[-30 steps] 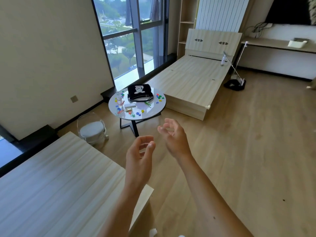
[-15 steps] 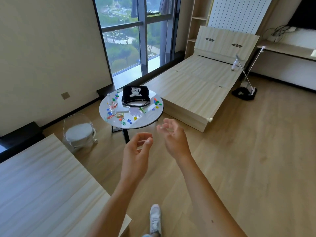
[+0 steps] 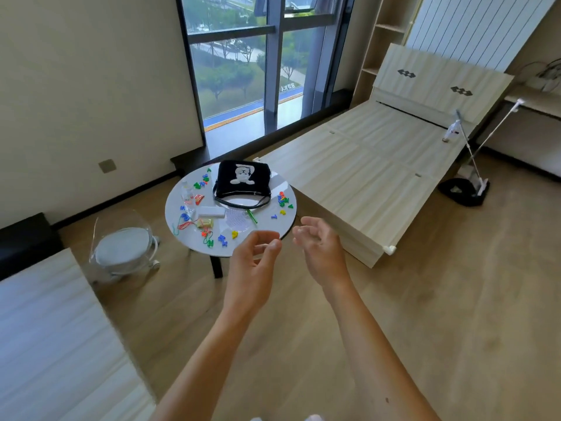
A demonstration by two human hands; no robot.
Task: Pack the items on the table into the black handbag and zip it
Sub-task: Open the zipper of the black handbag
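A black handbag [image 3: 243,182] with a white figure on it lies at the far side of a round white table [image 3: 280,221]. Around it lie several small coloured plastic pieces, a white flat box [image 3: 211,211], a small clear bottle [image 3: 187,192], a yellow packet [image 3: 205,222], a clear pouch [image 3: 238,220] and a green pen [image 3: 252,216]. My left hand [image 3: 253,265] hangs in the air at the table's near edge, fingers curled and apart, empty. My right hand [image 3: 321,249] is beside it to the right, open, empty.
A bare wooden bed frame [image 3: 379,165] runs along the table's right side. A clear chair with a white seat [image 3: 124,246] stands left of the table. A wooden surface [image 3: 54,344] fills the near left. A mop [image 3: 473,174] leans by the bed.
The table has come nearer and larger in view as I walk towards it. Both hands stay raised in front of me, empty.
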